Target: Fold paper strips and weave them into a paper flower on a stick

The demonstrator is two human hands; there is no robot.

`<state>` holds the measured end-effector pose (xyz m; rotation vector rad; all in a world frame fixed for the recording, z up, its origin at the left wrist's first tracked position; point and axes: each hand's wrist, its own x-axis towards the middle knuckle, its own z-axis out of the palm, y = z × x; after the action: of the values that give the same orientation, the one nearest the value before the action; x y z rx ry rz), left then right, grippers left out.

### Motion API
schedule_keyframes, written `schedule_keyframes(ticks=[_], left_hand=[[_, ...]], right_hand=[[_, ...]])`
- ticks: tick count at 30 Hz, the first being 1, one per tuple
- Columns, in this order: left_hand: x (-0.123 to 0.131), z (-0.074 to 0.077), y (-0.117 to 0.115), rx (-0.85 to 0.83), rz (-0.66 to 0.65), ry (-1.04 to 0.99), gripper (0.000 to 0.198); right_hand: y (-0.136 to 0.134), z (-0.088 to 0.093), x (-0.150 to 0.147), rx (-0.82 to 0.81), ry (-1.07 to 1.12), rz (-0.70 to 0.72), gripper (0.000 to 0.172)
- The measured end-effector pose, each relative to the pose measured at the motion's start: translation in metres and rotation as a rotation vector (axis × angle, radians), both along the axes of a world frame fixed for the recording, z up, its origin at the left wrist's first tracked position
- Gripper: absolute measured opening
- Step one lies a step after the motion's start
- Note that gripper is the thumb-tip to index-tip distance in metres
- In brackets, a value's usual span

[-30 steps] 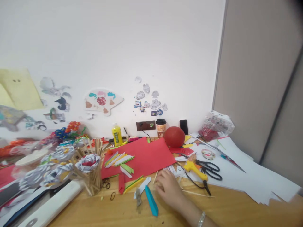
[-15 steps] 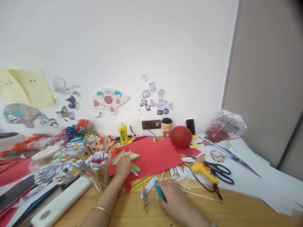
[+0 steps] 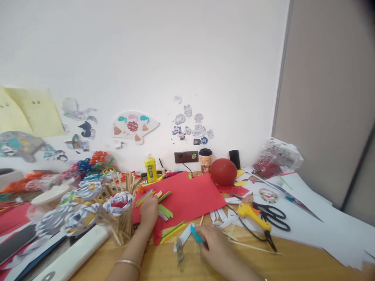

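My left hand [image 3: 149,212] reaches over a sheet of red paper [image 3: 187,195], fingers closed on a small bunch of coloured paper strips [image 3: 143,198]. Its fingertips are partly hidden. Just below lie green paper strips [image 3: 165,211] and a yellow one [image 3: 173,233]. Low in the middle, my right hand [image 3: 216,246] grips a flat blue piece [image 3: 196,234], slim like a strip or a cutter handle; its kind does not show clearly. Near that hand are a white paper strip [image 3: 184,236] and a small greyish lump [image 3: 179,250] on the wooden table.
A yellow glue gun [image 3: 254,217] and black scissors [image 3: 274,216] lie right of my right hand. Beyond stand a red balloon [image 3: 223,171], a cup [image 3: 205,160] and a yellow bottle [image 3: 150,168]. Paper flowers [image 3: 118,203] and wooden sticks [image 3: 124,226] crowd the left.
My left hand has shifted slightly down and left on the strips, and their spread looks a little different. The right hand keeps its hold on the blue piece. The view has moved slightly.
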<state>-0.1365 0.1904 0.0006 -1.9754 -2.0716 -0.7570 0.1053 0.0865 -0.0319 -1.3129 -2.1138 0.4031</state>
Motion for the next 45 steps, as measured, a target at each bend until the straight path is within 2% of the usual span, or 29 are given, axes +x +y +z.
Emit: schedule_keyframes(ticks=[7,9,14,16,19,23,27,29,33,36,39,45], left_hand=[[0.005,-0.001,0.003,0.076,0.001,-0.12,0.022],[0.013,-0.001,0.001,0.09,-0.028,-0.174,0.019],[0.042,-0.001,-0.021,0.106,-0.152,-0.277,0.017],[0.053,-0.001,-0.032,0.104,-0.264,-0.444,0.018],[0.067,0.001,-0.044,0.088,-0.34,-0.529,0.022],[0.081,0.007,-0.058,0.011,-0.487,-0.451,0.024],[0.092,0.008,-0.074,-0.153,-0.695,-0.213,0.024],[0.095,0.007,-0.079,-0.201,-0.719,-0.195,0.022],[0.095,0.006,-0.079,-0.259,-0.738,-0.238,0.023],[0.093,0.006,-0.075,-0.244,-0.687,-0.202,0.026],[0.081,0.005,-0.064,-0.171,-0.509,-0.147,0.024],[0.011,0.004,-0.031,-0.092,-0.048,-0.058,0.024]], right_hand=[[0.015,0.004,-0.004,-0.023,0.258,-0.137,0.029],[0.023,0.005,-0.006,-0.051,0.299,-0.122,0.027],[0.041,0.002,-0.01,-0.19,0.509,-0.083,0.023],[0.044,-0.001,-0.009,-0.216,0.617,-0.084,0.021],[0.043,-0.003,-0.008,-0.245,0.752,-0.022,0.023],[0.035,0.004,-0.006,-0.299,0.857,0.003,0.03],[0.03,0.01,-0.006,-0.204,0.856,-0.051,0.028],[0.029,0.009,-0.006,-0.152,0.832,-0.066,0.024],[0.028,0.008,-0.005,-0.129,0.772,-0.03,0.027],[0.024,0.013,-0.005,-0.119,0.743,0.039,0.025],[0.019,0.017,-0.006,-0.12,0.702,0.082,0.019],[0.014,0.014,-0.009,-0.078,0.556,0.061,0.016]])
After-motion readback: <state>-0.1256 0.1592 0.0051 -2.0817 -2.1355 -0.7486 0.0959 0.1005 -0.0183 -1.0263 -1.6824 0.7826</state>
